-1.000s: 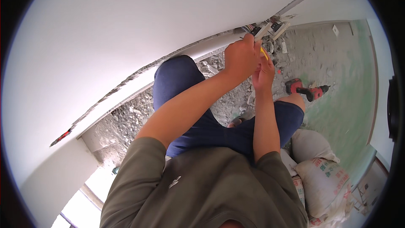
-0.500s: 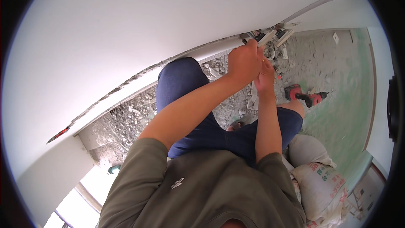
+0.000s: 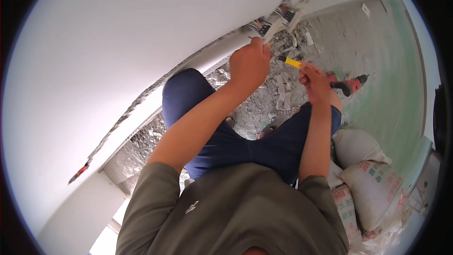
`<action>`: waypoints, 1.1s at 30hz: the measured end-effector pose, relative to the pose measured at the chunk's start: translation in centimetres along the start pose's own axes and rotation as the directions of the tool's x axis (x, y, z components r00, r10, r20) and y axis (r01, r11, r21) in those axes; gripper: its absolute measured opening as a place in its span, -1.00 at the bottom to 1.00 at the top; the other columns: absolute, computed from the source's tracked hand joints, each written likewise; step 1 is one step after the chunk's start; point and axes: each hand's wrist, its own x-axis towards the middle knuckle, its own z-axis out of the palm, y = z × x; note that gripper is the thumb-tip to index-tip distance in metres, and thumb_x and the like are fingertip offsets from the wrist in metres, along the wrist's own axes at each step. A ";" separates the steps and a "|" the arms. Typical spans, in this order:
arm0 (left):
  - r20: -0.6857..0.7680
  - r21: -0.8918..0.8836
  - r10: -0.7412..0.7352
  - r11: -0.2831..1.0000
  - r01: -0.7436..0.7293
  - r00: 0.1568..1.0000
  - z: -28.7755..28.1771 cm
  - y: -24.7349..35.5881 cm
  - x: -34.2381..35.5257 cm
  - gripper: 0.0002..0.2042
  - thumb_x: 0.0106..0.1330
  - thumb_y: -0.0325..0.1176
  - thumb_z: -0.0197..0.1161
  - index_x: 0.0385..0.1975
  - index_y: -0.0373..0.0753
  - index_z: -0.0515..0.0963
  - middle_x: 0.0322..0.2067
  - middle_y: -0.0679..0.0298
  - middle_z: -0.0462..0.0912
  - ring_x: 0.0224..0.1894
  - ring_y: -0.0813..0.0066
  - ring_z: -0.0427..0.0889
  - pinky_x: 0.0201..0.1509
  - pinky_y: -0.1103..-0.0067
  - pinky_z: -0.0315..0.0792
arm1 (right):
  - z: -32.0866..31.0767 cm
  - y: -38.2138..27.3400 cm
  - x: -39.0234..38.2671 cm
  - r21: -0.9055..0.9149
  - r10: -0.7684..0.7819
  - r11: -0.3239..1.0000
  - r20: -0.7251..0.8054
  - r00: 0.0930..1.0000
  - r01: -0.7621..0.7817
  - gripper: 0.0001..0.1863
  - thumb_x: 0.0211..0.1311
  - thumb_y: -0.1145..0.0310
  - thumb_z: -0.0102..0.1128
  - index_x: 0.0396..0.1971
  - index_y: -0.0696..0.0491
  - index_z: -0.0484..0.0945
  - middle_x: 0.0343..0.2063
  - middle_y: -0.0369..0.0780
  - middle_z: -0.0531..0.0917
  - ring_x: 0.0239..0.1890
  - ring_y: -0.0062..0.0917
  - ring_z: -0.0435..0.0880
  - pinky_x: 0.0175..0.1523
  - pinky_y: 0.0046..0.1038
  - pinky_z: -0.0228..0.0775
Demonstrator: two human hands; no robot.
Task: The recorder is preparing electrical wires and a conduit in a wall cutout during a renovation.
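Observation:
My left hand point(image 3: 249, 64) is closed at the wall, right beside a wall socket point(image 3: 265, 29) that hangs out of its opening with coloured wires behind it. A thin dark tip pokes out past its fingers; what they grip is hidden. A second wall socket point(image 3: 289, 17), also pulled out on its wires, hangs just beyond. My right hand point(image 3: 315, 83) is held apart to the right, above my knee. Its fingers are closed on a slim yellow and black screwdriver point(image 3: 293, 63), whose black end points left toward the sockets.
A red and black cordless drill point(image 3: 351, 86) lies on the dusty floor beyond my right knee. Broken plaster point(image 3: 283, 92) litters the ground along the wall. Several filled sacks point(image 3: 373, 184) are piled at right. A red tool point(image 3: 78, 174) sits at the left end of the wall's rough groove.
My right hand has drawn away from my left, to the right, bringing the yellow screwdriver into plain sight. My left hand stays by the nearer socket. The whole view has shifted slightly.

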 end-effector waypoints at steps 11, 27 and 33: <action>0.117 0.245 0.232 0.936 -0.254 0.966 1.6 -1.3 -1.6 -0.76 0.29 -0.31 0.17 -0.18 -0.36 0.46 -0.68 0.04 0.57 -0.63 0.04 0.60 -0.55 0.25 0.45 | 10.3 -4.4 -1.2 -0.683 -0.694 0.254 0.365 0.621 0.685 -0.77 0.13 0.33 0.26 -0.18 -0.01 0.64 -0.34 -0.21 0.68 -0.30 -0.33 0.68 -0.24 -0.36 0.49; 0.392 0.419 0.191 0.834 -0.360 0.900 3.5 -2.0 -2.9 -0.48 0.24 -0.29 0.15 0.07 -0.57 0.22 -0.68 0.10 0.59 -0.67 0.15 0.60 -0.61 0.32 0.48 | 11.8 -4.7 1.7 -0.697 -0.679 0.035 0.509 0.529 0.716 -0.82 0.08 0.32 0.25 -0.30 0.02 0.61 -0.39 -0.24 0.65 -0.27 -0.30 0.67 -0.24 -0.25 0.53; 0.520 0.376 0.186 0.826 -0.419 0.834 3.4 -1.7 -2.7 -0.79 0.12 -0.36 0.17 -0.35 -0.39 0.51 -0.62 0.12 0.59 -0.59 0.20 0.65 -0.56 0.36 0.50 | 11.5 -4.7 -0.5 -0.777 -0.591 -0.086 0.544 0.596 0.624 -0.77 0.10 0.33 0.27 -0.21 -0.02 0.61 -0.43 -0.25 0.63 -0.32 -0.31 0.64 -0.26 -0.30 0.50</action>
